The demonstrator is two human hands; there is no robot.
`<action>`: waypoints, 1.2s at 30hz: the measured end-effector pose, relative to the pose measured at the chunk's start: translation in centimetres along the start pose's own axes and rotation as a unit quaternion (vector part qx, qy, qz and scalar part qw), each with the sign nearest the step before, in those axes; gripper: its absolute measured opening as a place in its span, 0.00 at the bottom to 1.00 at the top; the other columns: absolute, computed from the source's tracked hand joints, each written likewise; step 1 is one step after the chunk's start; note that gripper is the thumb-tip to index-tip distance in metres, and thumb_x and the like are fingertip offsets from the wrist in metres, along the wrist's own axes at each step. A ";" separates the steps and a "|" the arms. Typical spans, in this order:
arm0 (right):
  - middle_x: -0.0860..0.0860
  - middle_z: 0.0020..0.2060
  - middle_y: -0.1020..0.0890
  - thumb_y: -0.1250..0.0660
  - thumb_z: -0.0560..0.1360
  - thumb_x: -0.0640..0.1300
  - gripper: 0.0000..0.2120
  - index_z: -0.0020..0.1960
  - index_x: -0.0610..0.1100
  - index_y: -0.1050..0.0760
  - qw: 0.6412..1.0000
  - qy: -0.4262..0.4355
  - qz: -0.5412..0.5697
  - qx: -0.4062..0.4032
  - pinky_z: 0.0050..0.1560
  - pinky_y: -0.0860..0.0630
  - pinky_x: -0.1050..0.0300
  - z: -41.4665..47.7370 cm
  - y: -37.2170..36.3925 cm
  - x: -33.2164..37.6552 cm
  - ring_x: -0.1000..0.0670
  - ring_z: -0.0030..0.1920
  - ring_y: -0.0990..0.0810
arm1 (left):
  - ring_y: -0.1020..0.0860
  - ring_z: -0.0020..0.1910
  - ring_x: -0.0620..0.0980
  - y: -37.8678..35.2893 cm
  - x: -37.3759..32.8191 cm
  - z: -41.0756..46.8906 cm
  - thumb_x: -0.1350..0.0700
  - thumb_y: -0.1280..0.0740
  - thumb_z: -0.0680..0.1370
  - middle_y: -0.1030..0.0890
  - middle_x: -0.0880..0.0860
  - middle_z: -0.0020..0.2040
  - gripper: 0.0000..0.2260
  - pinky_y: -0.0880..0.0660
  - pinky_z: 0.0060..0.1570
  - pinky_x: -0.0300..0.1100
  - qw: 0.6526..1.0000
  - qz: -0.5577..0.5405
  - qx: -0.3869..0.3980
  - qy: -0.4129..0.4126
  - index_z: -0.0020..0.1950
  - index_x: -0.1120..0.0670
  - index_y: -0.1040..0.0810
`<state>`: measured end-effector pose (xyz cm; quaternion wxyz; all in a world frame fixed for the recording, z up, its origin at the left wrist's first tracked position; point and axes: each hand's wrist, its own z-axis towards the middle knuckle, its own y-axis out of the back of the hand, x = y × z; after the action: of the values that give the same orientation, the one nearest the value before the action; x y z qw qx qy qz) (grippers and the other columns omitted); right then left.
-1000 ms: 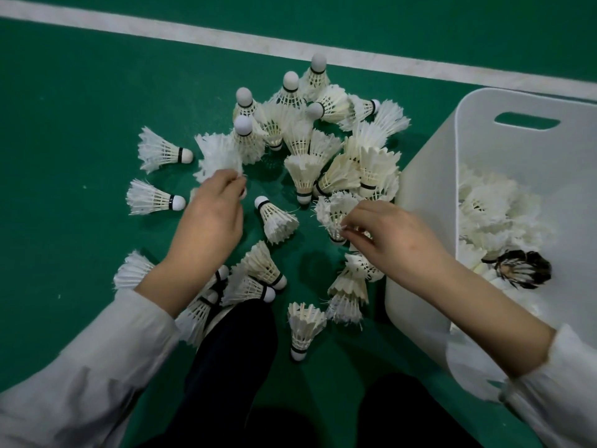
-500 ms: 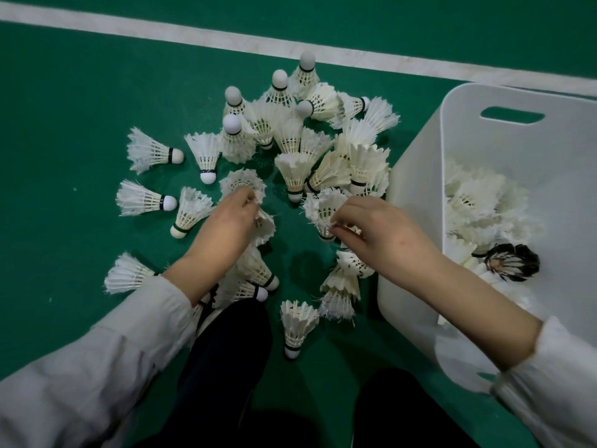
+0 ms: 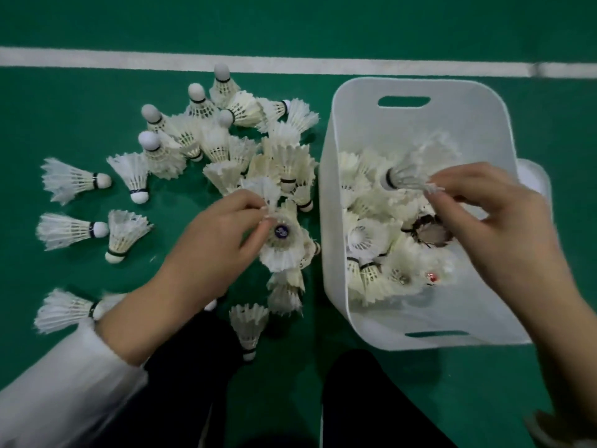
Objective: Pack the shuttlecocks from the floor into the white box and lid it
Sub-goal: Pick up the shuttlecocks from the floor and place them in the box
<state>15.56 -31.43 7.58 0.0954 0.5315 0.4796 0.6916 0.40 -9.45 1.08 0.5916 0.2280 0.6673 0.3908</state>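
Observation:
Several white feather shuttlecocks [image 3: 232, 140] lie and stand in a heap on the green floor, left of the white box [image 3: 332, 253]. The box has handle slots and holds several shuttlecocks [image 3: 368, 240], one of them dark-feathered [image 3: 429, 231]. My left hand [image 3: 223, 231] pinches the feathers of a shuttlecock [image 3: 281, 237] that points its open skirt up at me, just left of the box wall. Above the box, my right hand [image 3: 478, 221] holds a blurred shuttlecock [image 3: 407, 176] by its feather tips, cork pointing left.
A white court line [image 3: 290, 64] crosses the floor behind the heap and the box. A white rounded piece [image 3: 533, 179] shows behind the box's right side. My dark-trousered knees [image 3: 365, 399] fill the near bottom. Loose shuttlecocks [image 3: 71, 227] lie at the left.
My right hand has lifted a shuttlecock from the floor heap and carried it right, over the box. My left hand has shifted right and taken hold of another shuttlecock. The view has panned right.

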 end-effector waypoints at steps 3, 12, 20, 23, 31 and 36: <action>0.54 0.44 0.20 0.33 0.74 0.44 0.06 0.44 0.45 0.18 0.995 -0.052 -0.060 0.062 0.45 0.34 0.72 -0.8 0.7 -2.8 0.50 0.52 0.25 | 0.28 0.43 0.42 -0.4 -1.5 0.2 0.52 0.41 0.77 0.22 0.50 0.47 0.15 0.35 0.43 0.30 0.999 0.008 0.011 -0.043 0.47 0.58 0.17; 0.49 0.45 0.18 0.35 0.75 0.46 0.11 0.44 0.41 0.18 0.929 -0.072 -0.222 0.287 0.52 0.27 0.51 -2.0 -0.8 -7.9 0.49 0.51 0.25 | 0.28 0.43 0.47 -1.6 -3.8 0.3 0.55 0.41 0.78 0.22 0.57 0.43 0.16 0.34 0.44 0.32 0.993 0.026 0.001 -0.113 0.43 0.64 0.19; 0.46 0.56 0.21 0.38 0.75 0.44 0.11 0.55 0.45 0.22 0.862 -0.078 -0.288 0.410 0.56 0.27 0.52 -1.2 -3.3 -8.6 0.45 0.58 0.24 | 0.27 0.47 0.51 -1.7 -4.8 0.7 0.57 0.41 0.78 0.20 0.61 0.46 0.15 0.32 0.48 0.37 0.982 0.058 -0.031 -0.176 0.49 0.66 0.19; 0.55 0.67 0.29 0.37 0.76 0.50 0.19 0.66 0.53 0.30 0.892 -0.065 -0.246 0.373 0.63 0.34 0.56 -1.0 -1.4 -7.2 0.51 0.65 0.30 | 0.27 0.48 0.52 -1.1 -4.9 0.9 0.57 0.41 0.78 0.19 0.61 0.46 0.15 0.31 0.49 0.41 0.977 0.069 -0.051 -0.193 0.49 0.66 0.19; 0.58 0.45 0.20 0.38 0.76 0.45 0.28 0.70 0.64 0.43 0.975 0.147 0.012 0.166 0.45 0.23 0.56 -0.4 0.2 -0.4 0.56 0.43 0.21 | 0.27 0.46 0.54 -0.5 -5.2 1.0 0.59 0.39 0.77 0.19 0.62 0.47 0.14 0.29 0.45 0.48 0.967 0.078 -0.049 -0.236 0.46 0.67 0.18; 0.49 0.44 0.18 0.43 0.74 0.48 0.15 0.57 0.47 0.24 0.950 0.267 -0.077 0.143 0.32 0.22 0.50 1.5 -3.9 0.6 0.46 0.40 0.18 | 0.26 0.48 0.53 0.1 -5.5 0.8 0.58 0.42 0.79 0.19 0.61 0.49 0.15 0.31 0.50 0.43 0.966 0.066 -0.036 -0.246 0.49 0.66 0.19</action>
<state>15.07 -28.19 4.94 -0.0601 0.2965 0.6210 0.7230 2.24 -13.42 4.49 0.7181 0.3390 0.4702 0.3852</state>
